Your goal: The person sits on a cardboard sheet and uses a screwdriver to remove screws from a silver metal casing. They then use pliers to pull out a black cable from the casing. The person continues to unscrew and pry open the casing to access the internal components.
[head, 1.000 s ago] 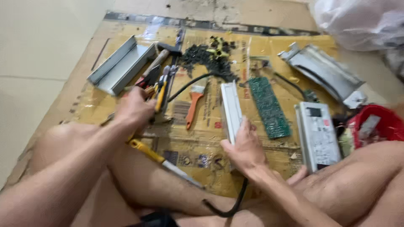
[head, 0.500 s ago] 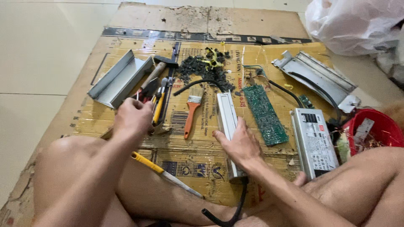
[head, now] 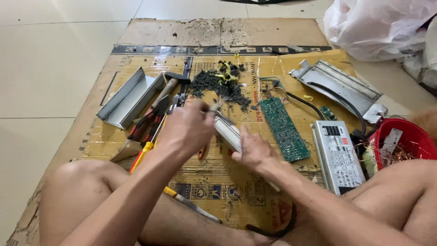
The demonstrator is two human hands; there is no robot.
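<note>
I sit on the floor at a cardboard sheet (head: pixel 136 34). My right hand (head: pixel 252 152) grips a long silver metal unit (head: pixel 227 131) and holds it tilted above the cardboard. My left hand (head: pixel 189 127) is closed on a slim tool whose grey tip (head: pixel 215 108) pokes out at the unit's far end. A black cable (head: pixel 273 228) curls from under my right forearm. Just right of the unit lies a green circuit board (head: pixel 284 130).
Left are a grey metal channel (head: pixel 129 98), a hammer (head: pixel 172 84), red-handled pliers (head: pixel 146 124) and a yellow screwdriver (head: pixel 180 197). Black debris (head: pixel 218 86) lies ahead. Right are a silver power box (head: pixel 337 155), a red basket (head: pixel 409 136), a metal cover (head: pixel 339 84) and a white bag (head: pixel 378 27).
My left hand left the tool pile with a slim tool and came to the unit's far end. My right hand lifted and tilted the unit off the cardboard.
</note>
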